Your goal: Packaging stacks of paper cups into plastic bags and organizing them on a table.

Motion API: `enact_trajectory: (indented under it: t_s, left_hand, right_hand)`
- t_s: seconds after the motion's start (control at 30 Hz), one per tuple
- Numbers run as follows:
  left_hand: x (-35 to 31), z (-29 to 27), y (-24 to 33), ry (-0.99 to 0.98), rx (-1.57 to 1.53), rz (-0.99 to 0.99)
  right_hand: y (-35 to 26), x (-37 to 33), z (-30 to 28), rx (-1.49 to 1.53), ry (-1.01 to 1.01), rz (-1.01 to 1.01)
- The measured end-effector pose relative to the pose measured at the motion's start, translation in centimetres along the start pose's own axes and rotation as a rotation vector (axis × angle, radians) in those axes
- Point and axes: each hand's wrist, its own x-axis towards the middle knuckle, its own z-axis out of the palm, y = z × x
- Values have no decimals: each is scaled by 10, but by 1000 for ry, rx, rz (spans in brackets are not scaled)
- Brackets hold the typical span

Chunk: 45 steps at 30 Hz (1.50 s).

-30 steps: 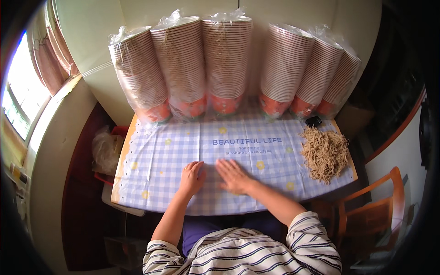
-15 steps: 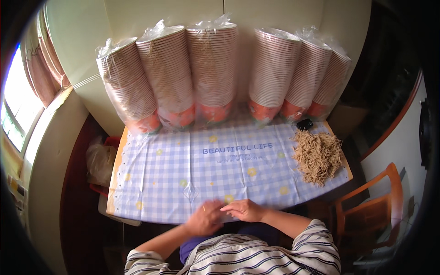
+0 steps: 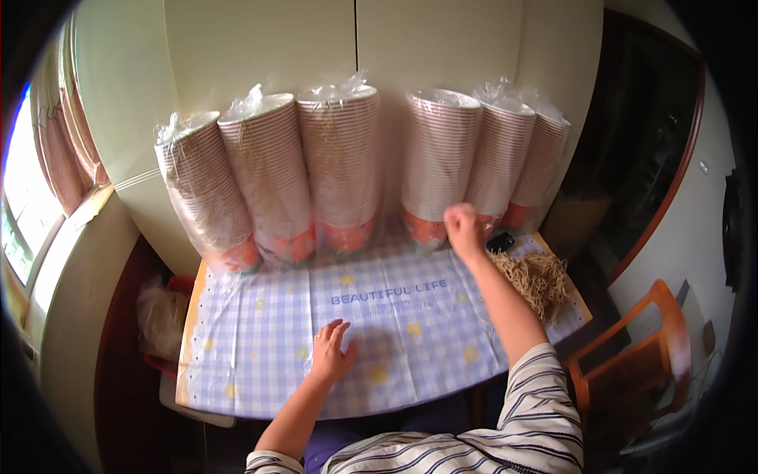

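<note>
The left hand [image 3: 332, 352] is open over the tablecloth [image 3: 268, 371]. At half past one from it, the right hand [image 3: 464, 227] is near a cup stack [image 3: 440, 158]; I cannot tell its grip.

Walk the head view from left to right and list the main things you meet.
Curtain → clear plastic bag → second wrapped cup stack from the left → left hand → right hand → heap of tan strands → wooden chair.
</note>
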Motion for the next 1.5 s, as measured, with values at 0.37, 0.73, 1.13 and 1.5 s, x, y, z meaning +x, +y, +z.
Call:
enact_trajectory:
  t_s: [0.37, 0.73, 1.13, 1.5]
  left_hand:
    - [2, 11, 0, -90, 201, -7]
    - [4, 8, 5, -77, 171, -11]
    - [2, 12, 1, -71, 197, -30]
    - [-3, 17, -7, -87, 230, -37]
  right_hand:
    - [-65, 242, -63, -590, -363, -16]
    - [-69, 231, -34, -415, -460, -37]
    - [-197, 168, -111, -164, -615, -62]
    - [-243, 171, -155, 98, -834, 60]
